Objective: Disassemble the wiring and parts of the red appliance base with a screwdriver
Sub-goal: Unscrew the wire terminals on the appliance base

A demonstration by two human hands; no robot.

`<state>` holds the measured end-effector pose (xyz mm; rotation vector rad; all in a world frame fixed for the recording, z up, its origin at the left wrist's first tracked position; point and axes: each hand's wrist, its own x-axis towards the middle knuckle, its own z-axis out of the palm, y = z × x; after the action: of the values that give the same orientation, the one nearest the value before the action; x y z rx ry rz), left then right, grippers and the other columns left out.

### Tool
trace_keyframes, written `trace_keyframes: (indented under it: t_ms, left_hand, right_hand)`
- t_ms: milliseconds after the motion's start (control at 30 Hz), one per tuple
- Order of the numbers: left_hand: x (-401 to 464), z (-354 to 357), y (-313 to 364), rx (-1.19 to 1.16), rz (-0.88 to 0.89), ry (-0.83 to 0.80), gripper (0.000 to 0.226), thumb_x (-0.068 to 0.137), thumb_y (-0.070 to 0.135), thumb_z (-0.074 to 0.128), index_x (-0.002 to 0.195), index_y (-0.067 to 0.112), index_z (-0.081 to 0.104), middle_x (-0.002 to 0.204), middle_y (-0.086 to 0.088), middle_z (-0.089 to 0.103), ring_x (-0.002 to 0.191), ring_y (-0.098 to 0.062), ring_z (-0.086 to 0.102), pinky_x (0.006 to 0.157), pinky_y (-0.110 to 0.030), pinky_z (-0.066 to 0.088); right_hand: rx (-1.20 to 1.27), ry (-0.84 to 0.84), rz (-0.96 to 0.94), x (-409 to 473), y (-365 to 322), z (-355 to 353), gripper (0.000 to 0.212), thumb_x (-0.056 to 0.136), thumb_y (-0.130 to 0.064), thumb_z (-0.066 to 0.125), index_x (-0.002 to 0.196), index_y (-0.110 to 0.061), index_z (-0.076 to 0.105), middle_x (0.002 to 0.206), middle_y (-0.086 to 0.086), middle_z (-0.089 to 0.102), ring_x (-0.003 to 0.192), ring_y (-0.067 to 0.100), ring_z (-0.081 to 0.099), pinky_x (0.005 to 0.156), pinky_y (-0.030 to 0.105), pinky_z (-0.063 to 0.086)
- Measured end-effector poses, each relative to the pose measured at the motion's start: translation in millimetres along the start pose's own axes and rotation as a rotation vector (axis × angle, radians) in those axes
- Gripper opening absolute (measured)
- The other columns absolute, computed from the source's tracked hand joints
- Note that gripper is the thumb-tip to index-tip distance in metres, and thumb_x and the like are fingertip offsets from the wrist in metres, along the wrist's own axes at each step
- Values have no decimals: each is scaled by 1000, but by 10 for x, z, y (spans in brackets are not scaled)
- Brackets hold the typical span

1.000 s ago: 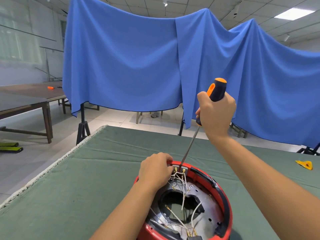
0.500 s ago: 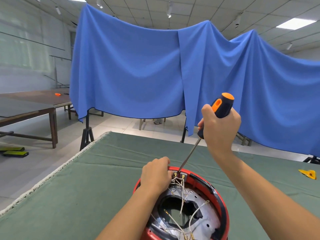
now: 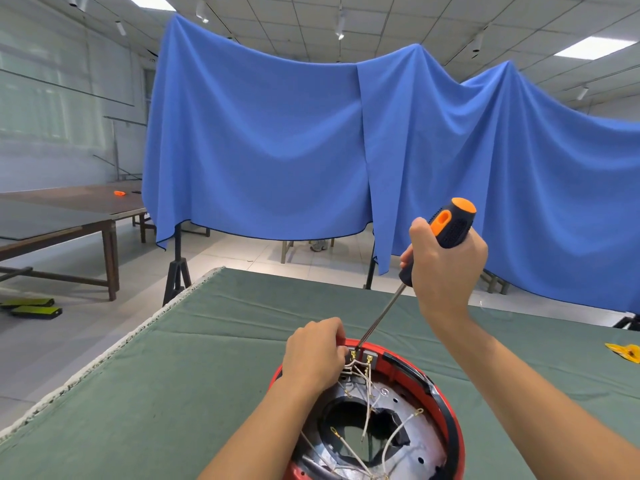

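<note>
The red appliance base (image 3: 446,403) lies open side up at the bottom of the view, its metal inner plate and several white wires (image 3: 367,417) with brass terminals exposed. My left hand (image 3: 313,355) grips the far rim of the base beside a terminal block. My right hand (image 3: 445,268) is closed around the black and orange handle of a screwdriver (image 3: 446,228). Its steel shaft slants down and left, with the tip at the terminal block on the far rim, close to my left fingers.
The base rests on a table covered with green cloth (image 3: 207,375); its left edge runs diagonally. A small yellow object (image 3: 625,351) lies at the right. Behind hangs a blue sheet (image 3: 311,150) on stands. Wooden tables (image 3: 62,216) stand at the left.
The view has tilted upward, so hands and base sit lower in frame. My right hand stays on the screwdriver, tip at the same terminal block. My left hand has kept its grip on the rim.
</note>
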<state>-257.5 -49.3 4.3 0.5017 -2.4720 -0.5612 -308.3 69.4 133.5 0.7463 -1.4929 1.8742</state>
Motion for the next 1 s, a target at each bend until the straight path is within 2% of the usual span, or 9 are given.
trace_keyframes:
  t_ms: [67, 200, 367, 533, 667, 733, 800, 867, 1000]
  left_hand:
    - [24, -10, 1, 3, -5, -9, 11, 86, 32, 60, 95, 26, 61, 100, 4, 67, 96, -21, 59, 79, -30, 42]
    - [57, -29, -5, 7, -13, -24, 11, 83, 31, 61, 92, 27, 64, 97, 5, 68, 95, -20, 60, 77, -30, 44]
    - [64, -46, -1, -10, -32, -22, 10, 80, 32, 63, 89, 27, 66, 95, 7, 69, 93, -19, 61, 75, -29, 45]
    - [55, -56, 2, -13, -48, -28, 10, 79, 31, 64, 89, 28, 66, 95, 7, 69, 93, -20, 62, 77, -30, 48]
    - [51, -61, 3, -22, -43, -25, 9, 79, 30, 65, 87, 28, 66, 93, 7, 69, 91, -19, 62, 74, -29, 46]
    - [48, -65, 4, -26, -40, -25, 8, 79, 30, 65, 87, 28, 66, 93, 7, 69, 91, -18, 61, 73, -28, 44]
    - [49, -64, 3, -32, -34, -20, 8, 79, 30, 65, 88, 28, 66, 93, 7, 69, 91, -18, 61, 71, -27, 42]
    - [51, -61, 2, -32, -27, -15, 9, 80, 29, 64, 88, 27, 66, 94, 7, 69, 91, -18, 61, 71, -27, 41]
    - [55, -44, -7, -34, -19, -8, 10, 80, 29, 64, 89, 27, 66, 94, 7, 69, 90, -17, 60, 71, -27, 41]
  right_hand:
    - [14, -1, 9, 1, 3, 1, 26, 71, -18, 60, 56, -19, 40, 45, 3, 42, 38, 22, 52, 37, 27, 44]
    - [30, 8, 27, -11, 27, 2, 26, 71, -20, 60, 57, -17, 40, 47, 7, 44, 38, 22, 51, 37, 27, 43]
    - [33, -6, 10, -7, 63, 6, 26, 72, -18, 61, 56, -19, 40, 42, -7, 42, 38, 22, 52, 37, 23, 42]
    - [-16, -50, 2, 68, 88, 79, 25, 71, -17, 59, 57, -17, 38, 47, 3, 40, 44, 37, 54, 37, 37, 44]
    - [-88, -70, 53, 182, 157, 204, 24, 68, -23, 56, 58, -17, 35, 52, 5, 37, 58, 48, 51, 47, 50, 47]
    - [-109, -83, 113, 239, 186, 279, 24, 67, -26, 55, 57, -19, 35, 52, 3, 36, 57, 47, 49, 49, 54, 47]
    - [-143, -92, 163, 295, 213, 356, 24, 65, -28, 55, 56, -20, 34, 51, 1, 36, 53, 37, 45, 51, 54, 48]
    - [-178, -98, 186, 338, 245, 431, 25, 65, -29, 55, 55, -20, 34, 49, -2, 35, 51, 27, 44, 49, 50, 49]
    - [-279, -111, 190, 409, 320, 574, 27, 69, -28, 56, 55, -20, 35, 47, -5, 36, 49, 25, 44, 51, 43, 50]
